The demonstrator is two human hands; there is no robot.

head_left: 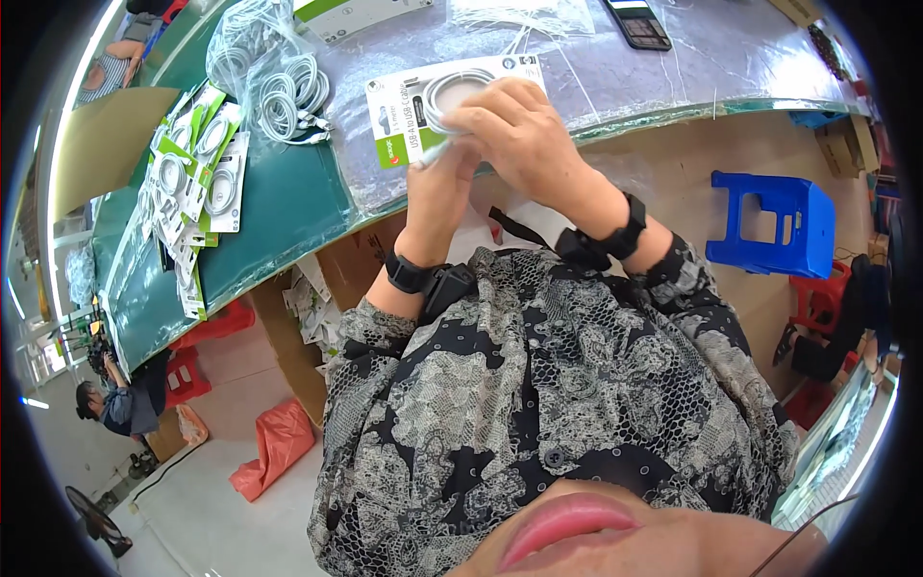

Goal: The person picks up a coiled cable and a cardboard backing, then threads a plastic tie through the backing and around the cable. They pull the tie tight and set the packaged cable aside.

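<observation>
A coiled white charging cable (460, 85) lies against a flat white-and-green packaging card (386, 113) at the table's near edge. Curled over the coil's near side, my right hand (524, 130) is closed, with its fingers gripping the cable. My left hand (442, 183) comes up from below, fingertips pinched together at the card's lower edge beside the right hand. A small whitish blurred piece shows at those fingertips; what exactly they pinch is partly hidden by the right hand.
Carded cables (183, 178) lie piled on the green table surface at left. Loose coiled cables (288, 96) sit beside a clear bag. Toward the back are white ties (519, 19) and a phone (639, 24). A blue stool (779, 221) stands on the floor at right.
</observation>
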